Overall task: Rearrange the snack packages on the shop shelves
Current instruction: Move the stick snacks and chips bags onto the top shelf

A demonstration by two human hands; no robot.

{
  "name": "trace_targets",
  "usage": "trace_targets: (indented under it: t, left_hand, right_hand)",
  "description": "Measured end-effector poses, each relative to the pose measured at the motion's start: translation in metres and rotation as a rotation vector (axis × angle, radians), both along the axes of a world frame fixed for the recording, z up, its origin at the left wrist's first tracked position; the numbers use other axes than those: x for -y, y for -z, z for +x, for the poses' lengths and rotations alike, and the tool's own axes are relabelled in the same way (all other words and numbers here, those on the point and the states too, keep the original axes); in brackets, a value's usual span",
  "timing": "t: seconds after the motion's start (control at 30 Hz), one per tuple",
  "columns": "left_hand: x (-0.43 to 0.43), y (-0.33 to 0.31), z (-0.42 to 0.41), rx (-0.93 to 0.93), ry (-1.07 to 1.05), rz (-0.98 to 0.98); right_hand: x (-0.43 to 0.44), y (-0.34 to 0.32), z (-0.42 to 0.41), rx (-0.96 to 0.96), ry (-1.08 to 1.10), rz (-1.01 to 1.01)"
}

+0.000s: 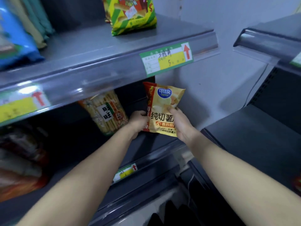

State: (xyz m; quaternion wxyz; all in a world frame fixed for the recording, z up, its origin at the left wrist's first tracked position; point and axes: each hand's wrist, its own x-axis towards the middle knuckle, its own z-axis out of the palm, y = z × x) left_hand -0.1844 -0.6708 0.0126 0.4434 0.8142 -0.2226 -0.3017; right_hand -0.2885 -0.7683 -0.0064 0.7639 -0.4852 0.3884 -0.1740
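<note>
Both hands grip the yellow chip bag (164, 110), left hand (138, 121) on its left edge and right hand (180, 123) low on the right, holding it upright at the right end of the middle shelf (154, 144). A red bag (147, 95) sits right behind it and could slide loose, I reckon. The biscuit stick pack (108, 111) leans just beside on the left, so it's easy to knock. The upper shelf lip (97, 74) hangs close overhead.

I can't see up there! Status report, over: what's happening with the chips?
Left hand and right hand both grip the chip bag. Bag upright at the shelf's right end. Cracker pack stands just left; nothing blocking.
</note>
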Motion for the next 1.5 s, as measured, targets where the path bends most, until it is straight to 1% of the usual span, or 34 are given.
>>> trace_targets:
  t: [0.07, 0.17, 0.23, 0.37, 0.53, 0.67, 0.87, 1.0, 1.1, 1.2, 1.3, 1.5]
  left_hand:
    - [-0.026, -0.009, -0.006, -0.006, -0.019, -0.019]
    - [-0.084, -0.017, -0.010, -0.123, -0.098, -0.063]
    - [-0.126, -0.018, -0.013, -0.159, -0.130, -0.093]
    - [-0.200, -0.023, -0.021, -0.133, -0.232, -0.114]
    - [-0.289, -0.033, -0.021, -0.158, -0.361, -0.095]
    - [-0.358, -0.043, -0.015, -0.158, -0.519, -0.088]
    - [-0.451, -0.057, -0.020, -0.108, -0.775, -0.138]
    - [-0.503, -0.057, -0.021, -0.097, -0.922, -0.192]
    - [-0.543, -0.055, -0.017, -0.086, -1.005, -0.215]
    - [-0.582, -0.057, -0.004, -0.041, -1.045, -0.222]
    - [-0.625, -0.057, 0.020, -0.013, -1.066, -0.228]
    - [-0.730, -0.043, 0.085, -0.034, -1.018, -0.188]
  right_hand:
    - [-0.023, -0.008, -0.005, -0.003, 0.015, -0.009]
    - [-0.074, -0.018, -0.012, -0.053, 0.045, -0.002]
    - [-0.112, -0.024, -0.016, -0.082, 0.050, 0.010]
    - [-0.180, -0.028, -0.015, -0.125, -0.021, -0.003]
    - [-0.248, -0.037, 0.002, -0.107, -0.222, -0.060]
    - [-0.299, -0.048, 0.028, -0.065, -0.410, -0.130]
    - [-0.382, -0.058, 0.067, -0.015, -0.688, -0.185]
    - [-0.435, -0.056, 0.085, 0.013, -0.816, -0.166]
    - [-0.477, -0.055, 0.102, 0.033, -0.900, -0.189]
    - [-0.521, -0.057, 0.122, 0.061, -0.945, -0.184]
    - [-0.566, -0.053, 0.146, 0.081, -0.950, -0.219]
    - [-0.665, -0.041, 0.199, 0.040, -0.964, -0.253]
